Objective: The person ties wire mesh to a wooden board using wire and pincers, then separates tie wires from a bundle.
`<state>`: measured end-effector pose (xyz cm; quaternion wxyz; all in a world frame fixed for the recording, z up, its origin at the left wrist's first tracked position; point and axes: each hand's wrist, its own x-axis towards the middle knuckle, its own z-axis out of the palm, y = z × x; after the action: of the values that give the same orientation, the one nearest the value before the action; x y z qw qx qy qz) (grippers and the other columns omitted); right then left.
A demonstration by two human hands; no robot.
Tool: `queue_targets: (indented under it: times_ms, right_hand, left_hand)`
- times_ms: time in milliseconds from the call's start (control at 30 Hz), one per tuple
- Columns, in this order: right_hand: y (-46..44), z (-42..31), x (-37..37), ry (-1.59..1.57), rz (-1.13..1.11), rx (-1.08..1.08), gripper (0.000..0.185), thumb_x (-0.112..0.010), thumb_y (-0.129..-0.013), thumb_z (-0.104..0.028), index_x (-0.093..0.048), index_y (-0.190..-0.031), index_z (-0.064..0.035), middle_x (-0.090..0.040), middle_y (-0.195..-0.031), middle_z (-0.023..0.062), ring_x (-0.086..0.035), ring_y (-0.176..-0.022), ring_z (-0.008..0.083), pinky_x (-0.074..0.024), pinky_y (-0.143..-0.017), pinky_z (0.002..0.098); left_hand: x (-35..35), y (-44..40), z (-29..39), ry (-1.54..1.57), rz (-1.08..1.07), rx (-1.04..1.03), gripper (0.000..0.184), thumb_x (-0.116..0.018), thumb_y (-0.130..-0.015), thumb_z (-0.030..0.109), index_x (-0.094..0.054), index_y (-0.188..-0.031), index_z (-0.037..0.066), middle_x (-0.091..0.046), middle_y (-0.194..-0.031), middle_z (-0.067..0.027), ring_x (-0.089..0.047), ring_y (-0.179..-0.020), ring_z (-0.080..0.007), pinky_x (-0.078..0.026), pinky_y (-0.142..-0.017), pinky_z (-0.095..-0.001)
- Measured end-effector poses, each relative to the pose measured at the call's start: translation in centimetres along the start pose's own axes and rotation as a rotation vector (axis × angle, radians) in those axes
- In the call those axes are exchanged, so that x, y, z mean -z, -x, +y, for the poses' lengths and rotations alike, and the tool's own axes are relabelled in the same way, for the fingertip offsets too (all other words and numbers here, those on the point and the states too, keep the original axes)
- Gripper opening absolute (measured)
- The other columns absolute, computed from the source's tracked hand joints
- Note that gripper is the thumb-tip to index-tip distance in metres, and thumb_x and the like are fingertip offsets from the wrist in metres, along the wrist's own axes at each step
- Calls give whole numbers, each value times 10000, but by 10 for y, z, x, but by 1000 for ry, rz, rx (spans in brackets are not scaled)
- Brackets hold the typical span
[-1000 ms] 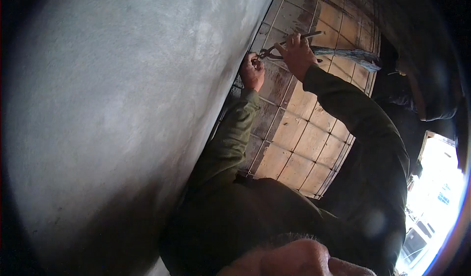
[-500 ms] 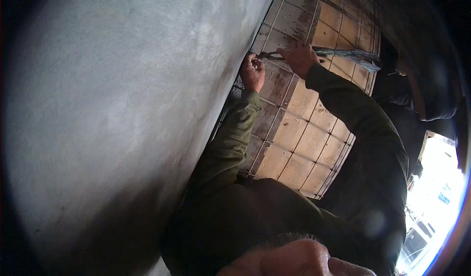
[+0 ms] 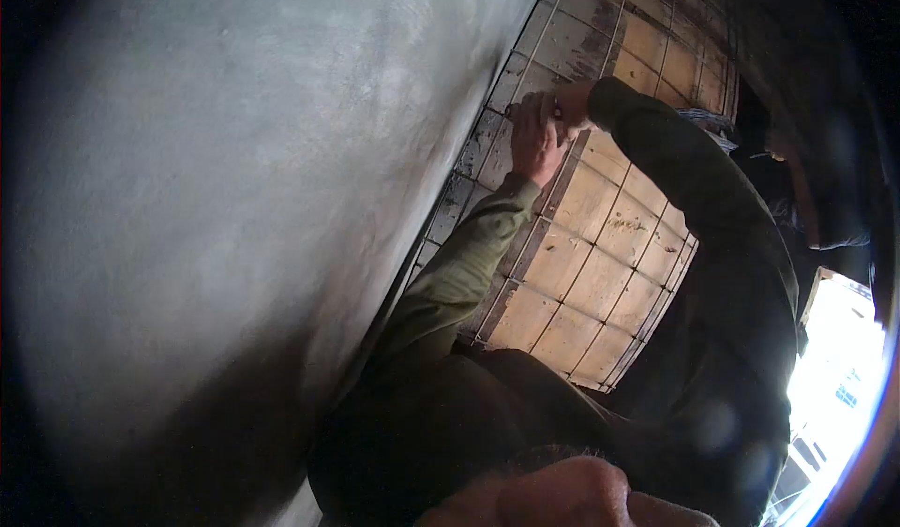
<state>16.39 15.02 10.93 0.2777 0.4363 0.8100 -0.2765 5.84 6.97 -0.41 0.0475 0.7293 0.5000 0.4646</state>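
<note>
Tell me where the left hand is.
In the head view, the left hand is at upper centre, close beside the right hand, over the wire mesh, picture-right of the grey wall.

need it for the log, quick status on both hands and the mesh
left hand, right hand together at wire mesh; grips hidden; right sleeve near wire bundle

You seem to be on a building site, inside a dim, unfinished structure. A bare grey surface (image 3: 234, 199), like raw concrete or plaster, fills one side of your view. Beside it you have a grid of thin metal bars (image 3: 561, 302) over pale wooden boards (image 3: 623, 232), partly stained dark and grey. Bright light reaches you through an opening (image 3: 834, 386), too washed out to tell what lies beyond
</note>
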Motion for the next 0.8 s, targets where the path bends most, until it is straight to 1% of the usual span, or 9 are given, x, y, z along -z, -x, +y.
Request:
queue_targets:
  times_ms: [133,200,233,300,500,567,600,700,800]
  right_hand:
    - [-5,2,-5,-416,-301,-326,230,-717,-657,-215,-641,-823,-73,-636,-756,144,-634,-731,313,-514,-611,415]
    - [-4,14,-23,277,331,7,226,-713,-712,-235,-630,-877,-104,-622,-782,132,-622,-739,276,-498,-621,419]
    - [4,12,-23,270,326,5,226,-713,-712,-235,-630,-877,-104,-622,-782,132,-622,-739,276,-498,-621,419]
    - [22,13,-14,576,951,286,207,-632,-801,-264,-625,-894,-79,-625,-841,128,-616,-802,292,-483,-733,418]
    - [41,2,-5,356,489,141,226,-558,-863,-276,-622,-934,-71,-620,-868,164,-625,-835,267,-489,-760,433]
    - [39,-5,-2,290,363,90,255,-538,-876,-290,-624,-882,-50,-625,-840,187,-636,-809,268,-500,-733,441]
    - [38,-8,4,229,246,38,301,-517,-889,-304,-625,-830,-29,-631,-812,210,-647,-783,269,-510,-707,449]
    - [35,-11,21,-154,-83,-137,394,-498,-891,-358,-621,-771,-3,-633,-781,234,-657,-750,275,-518,-690,468]
    - [10,19,-9,-36,89,-124,379,-521,-873,-402,-597,-774,-44,-634,-791,183,-633,-691,310,-483,-602,468]
  left_hand:
    - [-15,-12,-3,35,-97,132,445,-682,-683,153,-517,-1079,36,-554,-973,-176,-542,-927,-372,-426,-812,-476]
    - [-23,-23,-14,66,-159,171,276,-676,-704,161,-547,-916,41,-556,-753,-156,-559,-734,-369,-440,-700,-466]
    - [-27,-25,-18,69,-168,173,276,-676,-704,161,-547,-916,41,-556,-753,-156,-559,-734,-369,-440,-700,-466]
    - [-27,-37,-28,119,-187,242,197,-662,-726,121,-519,-814,17,-537,-711,-151,-561,-688,-336,-435,-613,-440]
    - [-19,-34,-21,371,-231,307,146,-670,-692,67,-567,-792,40,-597,-740,-158,-591,-703,-353,-459,-623,-434]
    - [-17,-30,-13,267,154,102,169,-686,-675,73,-571,-798,53,-606,-773,-147,-589,-738,-348,-453,-652,-432]
    - [-17,-27,-8,270,-47,193,191,-693,-653,70,-572,-800,61,-608,-794,-142,-583,-761,-347,-450,-672,-427]
    - [-19,-27,1,69,95,88,227,-691,-641,74,-572,-834,58,-601,-782,-154,-583,-761,-353,-454,-663,-429]
    - [-29,-27,-18,108,-166,117,252,-693,-635,99,-552,-838,53,-595,-767,-159,-580,-751,-369,-452,-653,-449]
